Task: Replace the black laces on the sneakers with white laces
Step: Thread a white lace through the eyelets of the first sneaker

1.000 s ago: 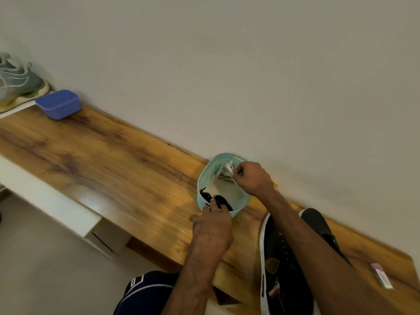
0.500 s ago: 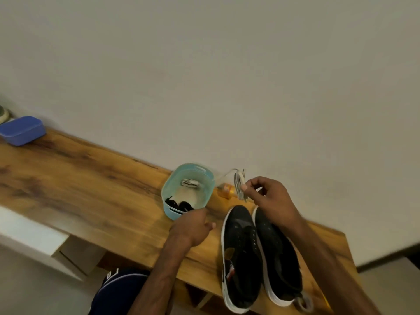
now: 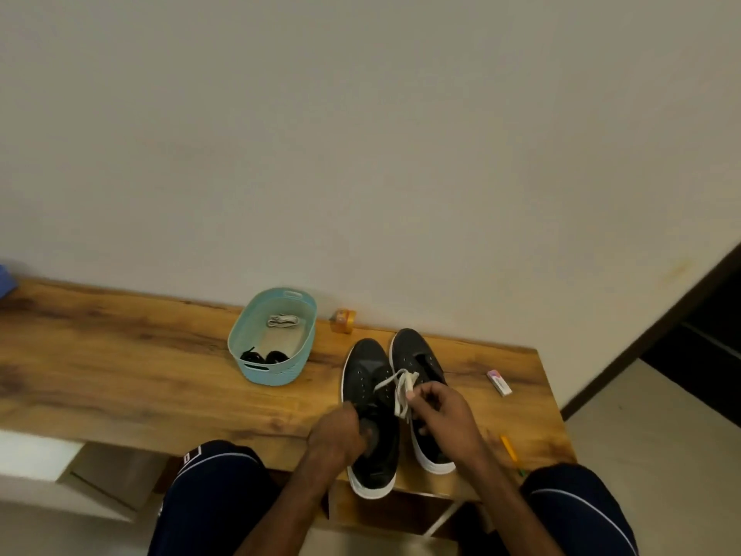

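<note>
Fingers on our left hand are curling over the rear opening of the left sneaker, but blur is hiding the contact, so we cannot tell whether they are gripping it. Moving right, the fingers of our right hand are pinching a bundled white lace, holding it just above the shoes with a loose end trailing over the left one's eyelets. Now we are sweeping the wooden bench from the left. A blue object is peeking in at the far edge. Next, a pale blue basket is sitting near the wall, carrying coiled black laces at its near end and a second white lace at its far end. Just right of it, a small orange object is resting by the wall. The right sneaker is lying side by side with its partner, toes pointing at the wall. Farther right, a white and pink block and a yellow pencil are lying apart from the shoes.
</note>
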Motion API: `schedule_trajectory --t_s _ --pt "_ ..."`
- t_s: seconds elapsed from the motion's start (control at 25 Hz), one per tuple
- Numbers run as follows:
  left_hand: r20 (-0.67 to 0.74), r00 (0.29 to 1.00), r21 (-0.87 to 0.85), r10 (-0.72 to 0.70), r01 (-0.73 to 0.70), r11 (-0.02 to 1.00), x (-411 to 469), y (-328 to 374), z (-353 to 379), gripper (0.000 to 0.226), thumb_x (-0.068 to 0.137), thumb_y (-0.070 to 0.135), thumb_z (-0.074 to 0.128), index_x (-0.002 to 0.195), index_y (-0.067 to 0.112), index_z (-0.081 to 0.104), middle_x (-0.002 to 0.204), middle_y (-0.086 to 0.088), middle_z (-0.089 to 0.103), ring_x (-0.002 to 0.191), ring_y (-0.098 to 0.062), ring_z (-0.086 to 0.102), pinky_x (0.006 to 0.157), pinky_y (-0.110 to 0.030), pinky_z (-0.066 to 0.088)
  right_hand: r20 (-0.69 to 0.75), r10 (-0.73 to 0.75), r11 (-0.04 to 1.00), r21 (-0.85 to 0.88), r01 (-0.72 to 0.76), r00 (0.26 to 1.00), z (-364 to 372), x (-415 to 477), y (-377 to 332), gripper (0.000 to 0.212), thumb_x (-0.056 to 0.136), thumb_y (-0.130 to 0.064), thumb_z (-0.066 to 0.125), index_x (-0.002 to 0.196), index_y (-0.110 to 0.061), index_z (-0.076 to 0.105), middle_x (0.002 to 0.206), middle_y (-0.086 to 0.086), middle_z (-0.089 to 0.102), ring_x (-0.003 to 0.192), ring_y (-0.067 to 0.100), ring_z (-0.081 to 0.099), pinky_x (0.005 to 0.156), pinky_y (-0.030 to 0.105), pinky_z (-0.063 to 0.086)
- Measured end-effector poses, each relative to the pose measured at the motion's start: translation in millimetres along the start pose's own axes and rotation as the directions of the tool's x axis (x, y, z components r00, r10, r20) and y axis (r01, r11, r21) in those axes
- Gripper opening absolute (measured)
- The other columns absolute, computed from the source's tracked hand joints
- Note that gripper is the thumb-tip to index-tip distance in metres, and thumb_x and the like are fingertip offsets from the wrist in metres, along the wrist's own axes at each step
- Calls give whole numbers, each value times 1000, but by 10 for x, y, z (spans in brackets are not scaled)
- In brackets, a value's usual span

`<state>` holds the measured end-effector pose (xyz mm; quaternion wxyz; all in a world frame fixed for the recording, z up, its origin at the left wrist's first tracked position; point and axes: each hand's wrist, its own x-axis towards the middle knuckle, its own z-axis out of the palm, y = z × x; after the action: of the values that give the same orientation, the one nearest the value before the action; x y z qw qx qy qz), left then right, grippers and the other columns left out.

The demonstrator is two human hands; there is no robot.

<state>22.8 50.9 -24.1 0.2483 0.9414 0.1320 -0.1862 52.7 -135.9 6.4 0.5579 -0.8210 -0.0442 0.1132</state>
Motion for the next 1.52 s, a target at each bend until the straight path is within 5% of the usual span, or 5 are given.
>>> schedule_trajectory --t_s 0.6,0.76,1.08,1.36,1.52 --pt "-180 934 -22 -309 310 950 -333 -257 -261 37 95 19 54 127 6 38 126 -12 59 117 -28 59 91 -36 49 -92 4 998 61 2 996 -32 -85 103 6 91 -11 70 93 -16 66 83 5 70 77 25 68 68 32 55" --pt "-396 909 78 -127 171 982 -467 -181 -277 38 96 34 55 126 15 39 123 -3 54 107 -20 60 78 -31 48 -38 -6 1000 26 7 999 101 -75 110 14 87 -9 74 97 -16 67 86 -1 67 78 11 64 68 20 52" --pt "-496 862 -331 -104 -77 941 -470 -172 -327 24 96 29 59 117 22 49 108 9 62 99 -16 64 72 -29 42 -13 -60 976 -209 56 998 164 -2 121 9 88 -11 73 91 -20 71 92 -7 70 88 7 66 80 26 55" --pt "-329 944 -599 32 -234 766 -350 14 -253 21 98 23 59 119 18 57 96 5 67 88 -12 64 80 -35 53 -31 -58 951 302 64 998 105 97 54 21 91 0 67 106 -15 68 94 6 74 83 17 71 70 31 59" --pt "-117 986 -732 118 -166 660 -341 156 -203 27 104 30 45 105 17 69 91 1 72 66 7 62 55 -11 45 85 -102 952 296 73 991 202 74 125 22 90 1 66 105 -15 66 98 7 73 88 21 69 73 33 57"
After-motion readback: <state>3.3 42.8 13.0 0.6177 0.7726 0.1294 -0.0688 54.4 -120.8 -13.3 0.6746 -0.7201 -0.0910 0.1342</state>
